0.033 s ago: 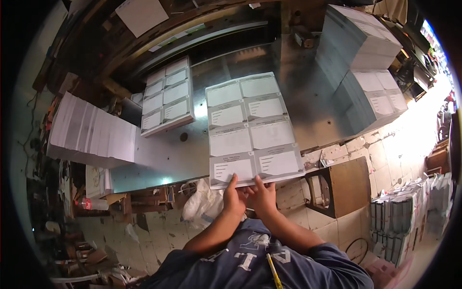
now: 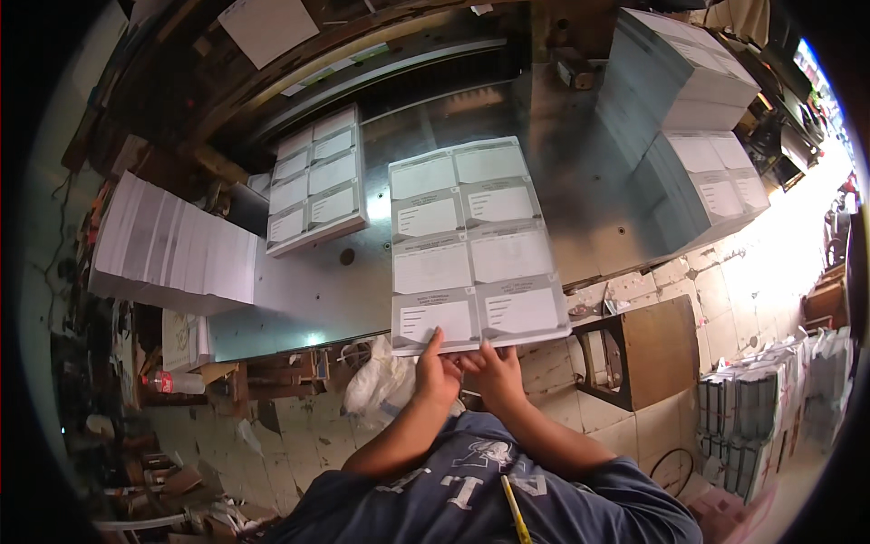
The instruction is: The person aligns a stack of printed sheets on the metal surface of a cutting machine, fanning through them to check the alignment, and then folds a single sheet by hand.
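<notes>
A thin stack of printed sheets [image 2: 433, 269], laid out in grey and white panels, extends past the near edge of the metal table [image 2: 299, 304]. My left hand [image 2: 439, 374] grips its near edge, thumb on top and fingers curled below. Close beside it, my right hand [image 2: 499, 376] pinches the same edge, its thumb at the rim. The fingertips under the sheets are hidden. Another low stack of matching sheets [image 2: 333, 172] lies farther back on the left.
A tall paper pile [image 2: 172, 249] stands at the table's left end, with high printed stacks [image 2: 698, 86] at the right. Below the table are a brown wooden box [image 2: 657, 354], a white plastic bag [image 2: 381, 381] and bundled papers [image 2: 752, 408]. A dark machine opening [image 2: 435, 86] runs along the back.
The near end of the held sheets has shifted slightly left. My right thumb has drawn back a little toward the edge. Everything else stays in place.
</notes>
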`<action>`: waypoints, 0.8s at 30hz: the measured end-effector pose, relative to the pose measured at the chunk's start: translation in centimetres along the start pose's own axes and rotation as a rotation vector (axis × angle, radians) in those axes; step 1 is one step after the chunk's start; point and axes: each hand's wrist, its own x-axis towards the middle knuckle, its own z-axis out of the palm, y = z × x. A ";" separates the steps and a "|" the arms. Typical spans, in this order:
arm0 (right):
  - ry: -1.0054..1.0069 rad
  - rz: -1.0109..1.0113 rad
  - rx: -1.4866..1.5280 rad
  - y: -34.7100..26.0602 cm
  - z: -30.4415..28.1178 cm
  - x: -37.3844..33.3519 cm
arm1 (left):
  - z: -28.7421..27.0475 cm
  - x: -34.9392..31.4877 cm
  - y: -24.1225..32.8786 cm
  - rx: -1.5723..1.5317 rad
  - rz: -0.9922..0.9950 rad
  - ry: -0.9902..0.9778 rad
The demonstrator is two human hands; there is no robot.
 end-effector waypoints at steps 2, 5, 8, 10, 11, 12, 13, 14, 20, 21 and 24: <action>-0.209 0.350 -0.109 -6.1 -0.2 -3.1 | -1.0 -1.2 1.8 -0.012 -0.039 0.046; -0.182 0.462 -0.064 -8.5 -10.8 -1.7 | -3.9 -2.0 4.0 0.031 -0.061 0.051; -0.123 0.378 0.072 -12.1 -8.7 1.6 | -7.0 -3.1 5.5 0.020 -0.097 0.079; -0.287 0.356 0.082 -13.3 -6.7 3.7 | -7.6 -4.3 5.9 -0.020 -0.068 0.067; -0.274 0.310 0.029 -12.9 -5.7 4.7 | -7.7 -4.7 6.2 -0.040 -0.061 0.066; -0.262 0.265 -0.025 -12.8 -4.9 5.7 | -8.0 -5.5 6.6 -0.055 -0.076 0.031; -0.228 0.236 -0.067 -13.1 -4.0 6.8 | -8.0 -5.9 7.2 -0.056 -0.089 0.017; -0.195 0.206 -0.108 -13.5 -3.0 8.1 | -8.1 -6.2 7.8 -0.056 -0.100 0.004; -0.107 0.318 -0.276 -16.7 1.0 16.0 | -7.0 -6.3 10.8 0.118 -0.042 -0.106; -0.114 0.237 -0.334 -16.0 1.0 16.2 | -6.4 -6.1 11.2 0.167 0.023 -0.113; -0.150 0.069 -0.345 -15.3 3.1 16.9 | -4.0 -5.5 13.1 0.242 0.198 -0.137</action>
